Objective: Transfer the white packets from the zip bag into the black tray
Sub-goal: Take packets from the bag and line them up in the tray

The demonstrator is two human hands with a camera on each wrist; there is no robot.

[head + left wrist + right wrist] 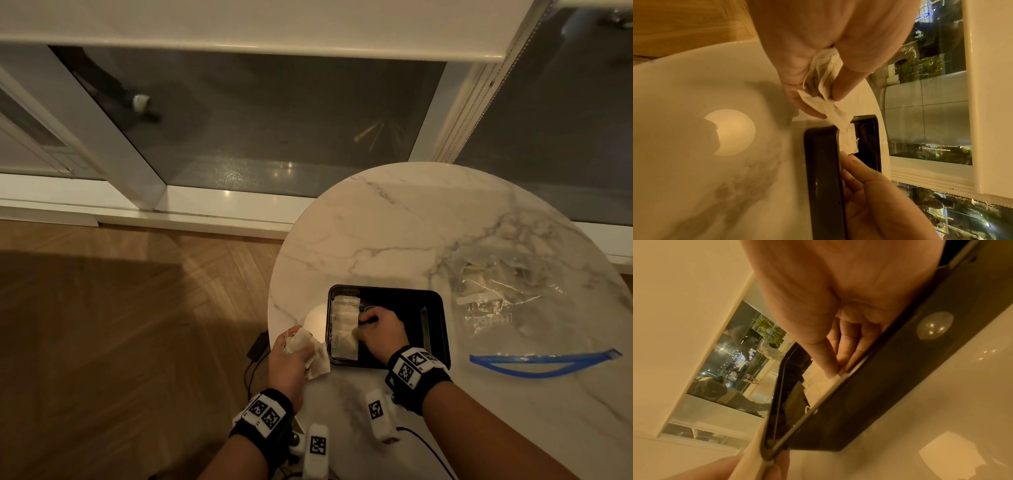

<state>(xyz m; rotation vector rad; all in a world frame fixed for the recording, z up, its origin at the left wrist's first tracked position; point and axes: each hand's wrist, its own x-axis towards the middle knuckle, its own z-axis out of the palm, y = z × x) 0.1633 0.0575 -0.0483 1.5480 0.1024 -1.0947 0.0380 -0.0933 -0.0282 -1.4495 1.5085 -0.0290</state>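
Marble tabletop (pixel 394 222) carries everything. Nearest, the left hand (pixel 291 356) pinches a bunch of white packets (pixel 313 353) beside the black tray (pixel 442 308). Inside the tray, the right hand (pixel 380 332) presses its fingertips (pixel 831 369) on a row of packets (pixel 346 322). Farther right lies the zip bag (pixel 507 301), with packets inside.
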